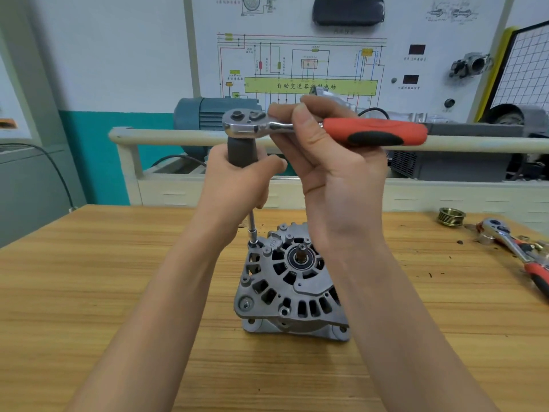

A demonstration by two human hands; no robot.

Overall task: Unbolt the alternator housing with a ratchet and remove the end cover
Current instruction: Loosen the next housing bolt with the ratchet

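A grey cast alternator (pixel 292 281) stands on the wooden table (pixel 89 278), shaft end up. My left hand (pixel 237 185) grips the dark grey handle (pixel 242 151) of a long extension driver, held upright. Its thin shaft and socket (pixel 253 233) sit on a bolt at the alternator's upper left corner. A ratchet (pixel 326 127) with a chrome head and a red-and-black grip lies level on top of that handle. My right hand (pixel 332 162) pinches the ratchet's neck just beside the head, thumb in front.
A second red-handled ratchet (pixel 517 251) and a brass-coloured pulley (pixel 451 217) lie at the table's right edge with small loose parts. Behind the table stand a cream rail (pixel 178 135), a blue-green motor (pixel 205 117) and a wiring-diagram board (pixel 312 63).
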